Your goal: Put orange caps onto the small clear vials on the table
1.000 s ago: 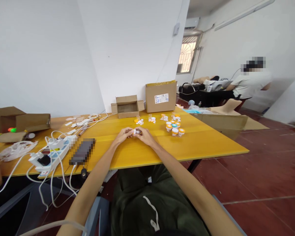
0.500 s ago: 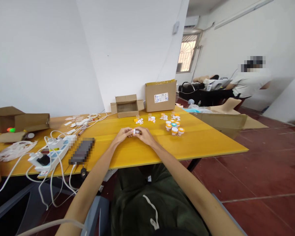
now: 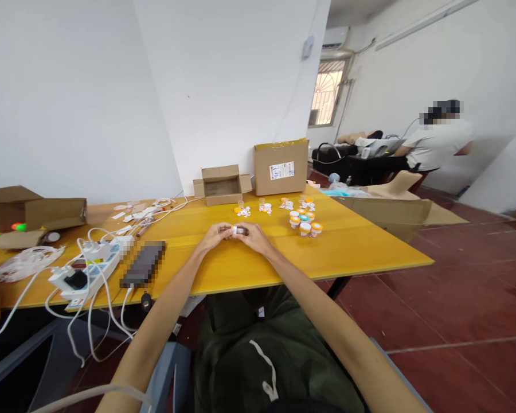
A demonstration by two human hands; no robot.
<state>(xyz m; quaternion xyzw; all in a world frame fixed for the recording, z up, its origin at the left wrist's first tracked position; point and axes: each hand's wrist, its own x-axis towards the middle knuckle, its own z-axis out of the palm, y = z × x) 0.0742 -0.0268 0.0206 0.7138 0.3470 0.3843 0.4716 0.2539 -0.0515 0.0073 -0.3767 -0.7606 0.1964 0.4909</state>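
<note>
White-and-dark container [image 3: 239, 230], near side of the open carton [image 3: 223, 200]: left hand [image 3: 217, 236] and right hand [image 3: 255, 238] curled nearly closed, gripping opposite ends. I'd hold it level, pinch firm but light.

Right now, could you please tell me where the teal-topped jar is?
In the head view, the teal-topped jar stands among orange-topped jars on the yellow table, to the right of the right hand.
</note>
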